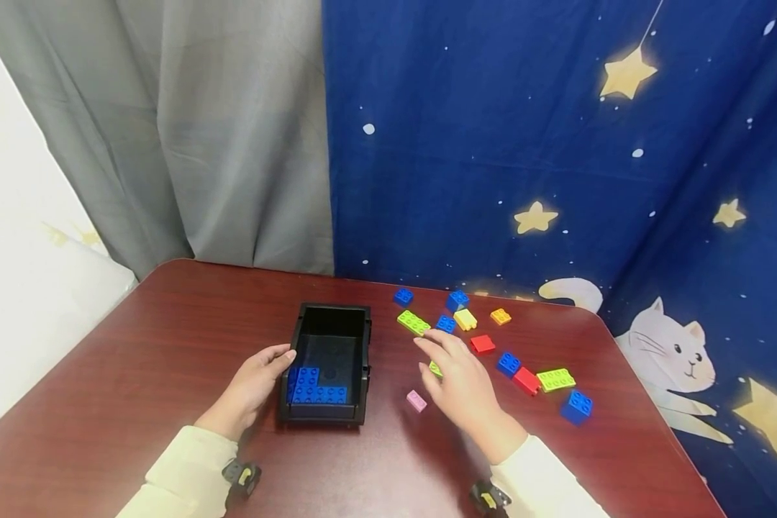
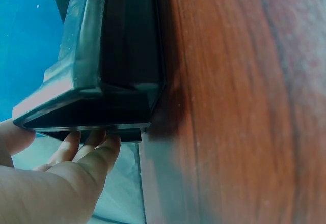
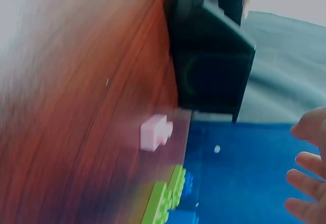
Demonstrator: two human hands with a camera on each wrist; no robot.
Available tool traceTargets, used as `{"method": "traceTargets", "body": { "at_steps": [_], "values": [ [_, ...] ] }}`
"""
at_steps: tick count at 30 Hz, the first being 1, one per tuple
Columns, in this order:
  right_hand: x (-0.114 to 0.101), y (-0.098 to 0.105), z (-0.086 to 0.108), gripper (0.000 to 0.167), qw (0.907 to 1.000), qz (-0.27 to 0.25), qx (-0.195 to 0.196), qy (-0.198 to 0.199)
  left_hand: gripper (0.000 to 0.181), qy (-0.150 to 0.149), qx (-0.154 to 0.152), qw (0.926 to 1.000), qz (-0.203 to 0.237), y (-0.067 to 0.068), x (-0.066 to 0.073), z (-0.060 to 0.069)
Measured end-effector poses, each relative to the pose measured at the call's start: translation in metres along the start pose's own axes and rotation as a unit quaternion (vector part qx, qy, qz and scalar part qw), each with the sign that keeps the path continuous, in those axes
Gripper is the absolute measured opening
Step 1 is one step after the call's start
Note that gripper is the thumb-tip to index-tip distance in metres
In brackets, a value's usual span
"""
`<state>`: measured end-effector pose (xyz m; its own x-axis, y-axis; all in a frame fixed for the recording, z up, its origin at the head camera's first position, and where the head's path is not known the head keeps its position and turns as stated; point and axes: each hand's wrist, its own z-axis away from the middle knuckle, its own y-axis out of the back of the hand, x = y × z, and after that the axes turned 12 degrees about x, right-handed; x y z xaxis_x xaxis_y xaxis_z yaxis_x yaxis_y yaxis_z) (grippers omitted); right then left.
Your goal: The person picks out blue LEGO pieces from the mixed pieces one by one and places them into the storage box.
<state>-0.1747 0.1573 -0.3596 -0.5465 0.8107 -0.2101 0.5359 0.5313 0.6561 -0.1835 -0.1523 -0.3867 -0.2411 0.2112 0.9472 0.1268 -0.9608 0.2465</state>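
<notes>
A black plastic bin (image 1: 365,392) stands on the table, with blue bricks (image 1: 320,394) laid in an L shape across its near left part. My left hand (image 1: 252,388) grips the bin's left wall, thumb over the rim; the left wrist view shows the fingers (image 2: 94,155) against its outside. To the bin's right, my right hand (image 1: 462,374) hovers above the table, fingers spread and holding nothing. Under it, a lime green brick (image 1: 435,368) is partly hidden. A small pink brick (image 1: 416,401) lies between that hand and the bin.
Loose bricks lie beyond and right of my right hand, among them a lime brick (image 1: 414,322), a yellow brick (image 1: 465,319), an orange brick (image 1: 501,316), a red brick (image 1: 526,380) and a blue brick (image 1: 577,406). Curtains (image 1: 440,180) hang behind the table's far edge.
</notes>
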Motion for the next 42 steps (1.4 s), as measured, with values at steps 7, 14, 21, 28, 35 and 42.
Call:
{"method": "traceTargets", "body": {
  "at_steps": [7,14,21,28,35,42],
  "values": [
    [0.02,-0.006,0.0,0.043,0.9991,0.012,-0.001,-0.041,0.054,-0.001,0.002,1.0,-0.005,0.0,0.0,0.0],
    [0.036,-0.014,-0.003,0.042,0.9987,0.017,0.012,-0.048,0.054,-0.002,0.003,1.0,-0.007,0.001,0.0,0.001],
    [0.05,-0.023,-0.008,0.043,0.9964,0.029,-0.011,-0.079,0.055,0.001,0.001,1.0,-0.003,0.001,0.0,0.002],
    [0.056,-0.028,-0.015,0.044,0.9926,0.044,-0.043,-0.105,0.052,-0.001,0.001,1.0,0.002,0.0,0.001,0.001],
    [0.058,-0.034,-0.021,0.046,0.9852,0.055,-0.086,-0.138,0.053,-0.002,0.006,1.0,0.002,-0.001,0.0,0.001],
    [0.061,-0.038,-0.025,0.048,0.979,0.064,-0.114,-0.157,0.052,-0.003,0.012,0.9999,-0.002,-0.001,0.0,0.001]
  ]
}}
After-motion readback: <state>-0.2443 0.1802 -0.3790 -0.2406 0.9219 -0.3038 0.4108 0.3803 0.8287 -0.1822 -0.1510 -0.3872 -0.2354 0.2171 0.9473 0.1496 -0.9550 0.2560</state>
